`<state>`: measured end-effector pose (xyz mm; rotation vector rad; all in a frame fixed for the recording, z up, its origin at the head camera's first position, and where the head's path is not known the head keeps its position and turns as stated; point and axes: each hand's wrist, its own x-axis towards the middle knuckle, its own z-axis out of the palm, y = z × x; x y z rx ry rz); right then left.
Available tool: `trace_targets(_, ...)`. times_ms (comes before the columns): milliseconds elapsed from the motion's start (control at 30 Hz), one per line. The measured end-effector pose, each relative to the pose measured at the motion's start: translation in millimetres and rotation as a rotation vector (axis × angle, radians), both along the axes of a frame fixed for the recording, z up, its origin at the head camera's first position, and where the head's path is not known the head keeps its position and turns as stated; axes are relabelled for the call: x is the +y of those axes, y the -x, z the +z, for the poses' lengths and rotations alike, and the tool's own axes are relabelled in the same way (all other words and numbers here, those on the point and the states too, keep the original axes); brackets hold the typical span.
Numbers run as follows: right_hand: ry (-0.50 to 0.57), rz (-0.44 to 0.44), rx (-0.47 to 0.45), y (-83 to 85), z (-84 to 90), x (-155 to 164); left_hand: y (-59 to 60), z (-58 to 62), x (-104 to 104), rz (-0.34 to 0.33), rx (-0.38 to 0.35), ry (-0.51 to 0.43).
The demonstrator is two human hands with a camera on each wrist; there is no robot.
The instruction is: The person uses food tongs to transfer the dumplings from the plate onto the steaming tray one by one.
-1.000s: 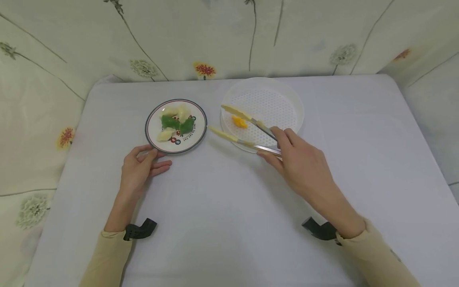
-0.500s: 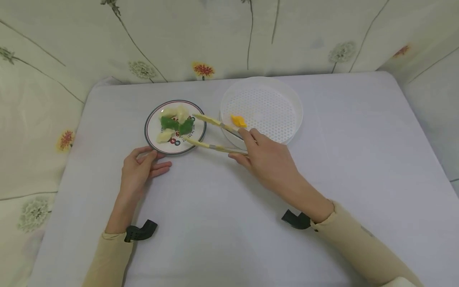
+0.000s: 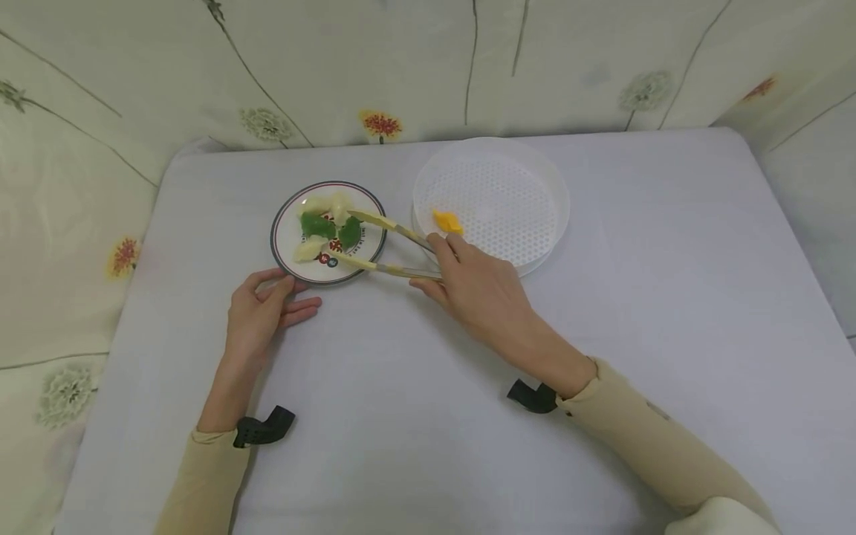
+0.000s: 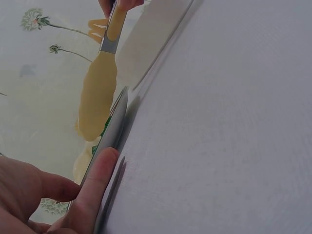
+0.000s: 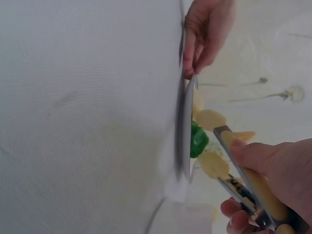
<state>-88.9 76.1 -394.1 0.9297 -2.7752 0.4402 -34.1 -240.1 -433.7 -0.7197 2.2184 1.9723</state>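
Observation:
A small round plate (image 3: 287, 223) with a dark rim carries green and pale yellow dumpling pieces (image 3: 332, 223). My left hand (image 3: 261, 312) rests on the cloth with its fingertips against the plate's near rim (image 4: 109, 134). My right hand (image 3: 471, 286) grips yellow-tipped metal tongs (image 3: 374, 241), their arms spread over the plate's right side around a green piece (image 3: 349, 233). In the right wrist view the plate (image 5: 185, 131) is edge-on, with the tongs (image 5: 253, 185) beside the green piece (image 5: 197, 139). One orange dumpling (image 3: 446, 221) lies in the white perforated tray (image 3: 535, 178).
A pale lilac cloth covers the table (image 3: 428, 386). Floral fabric (image 3: 200, 67) walls the back and both sides. The white tray sits right of the plate, near the back edge. Black wrist mounts (image 3: 264, 429) show at both sleeves.
My right hand has carried the tongs left from the white tray to the plate, leaving the orange dumpling in the tray. The left hand has stayed at the plate's rim.

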Motion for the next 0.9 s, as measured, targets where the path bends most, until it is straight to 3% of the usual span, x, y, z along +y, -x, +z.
trace_targets(900,-0.047,-0.002,-0.016,1.8,-2.3,-5.1,0.8,-1.0,0.8,-0.004,-0.007,0.010)
